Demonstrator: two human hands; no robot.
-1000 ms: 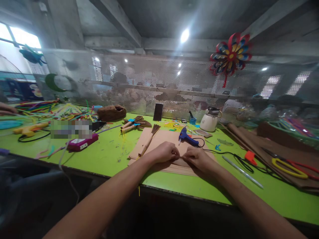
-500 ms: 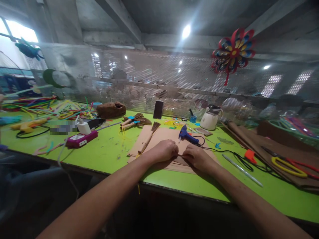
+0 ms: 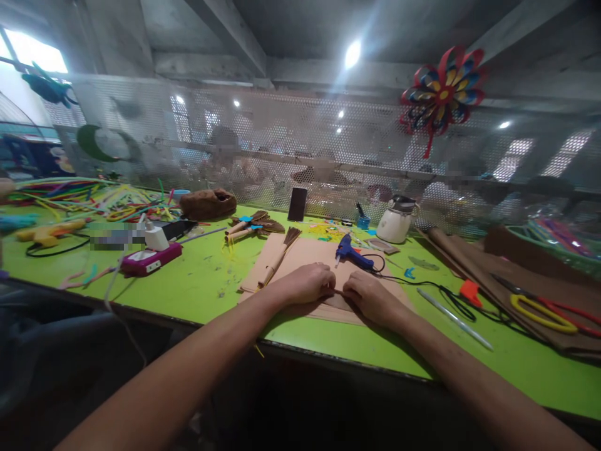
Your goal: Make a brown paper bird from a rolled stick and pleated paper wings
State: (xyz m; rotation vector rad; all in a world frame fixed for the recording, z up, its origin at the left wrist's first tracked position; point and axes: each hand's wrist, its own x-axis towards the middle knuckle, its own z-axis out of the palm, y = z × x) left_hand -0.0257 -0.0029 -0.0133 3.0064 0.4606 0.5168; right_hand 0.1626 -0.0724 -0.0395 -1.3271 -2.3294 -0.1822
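My left hand (image 3: 312,283) and my right hand (image 3: 369,294) are close together, each with its fingers pinched on the edge of a small piece of brown paper (image 3: 339,302). The edge between my fingertips looks narrowly rolled or folded. Beneath lies a stack of tan paper sheets (image 3: 314,247). A rolled-paper piece with a dark fringed end (image 3: 277,260) rests on the stack left of my hands. Just beyond my fingers a blue glue gun (image 3: 350,252) lies on its side, nozzle toward me.
On the right are a silver pen (image 3: 455,319), yellow-and-red-handled scissors (image 3: 542,313) on brown sheets (image 3: 469,263), and a black cord (image 3: 451,297). A white jug (image 3: 394,222) and a phone (image 3: 297,205) stand behind. A purple power strip (image 3: 153,261) and yellow glue gun (image 3: 51,233) lie left.
My hands stay at the paper edge with small finger movements. The view has shifted slightly. At far left, another person's hand has drawn back toward the frame's edge.
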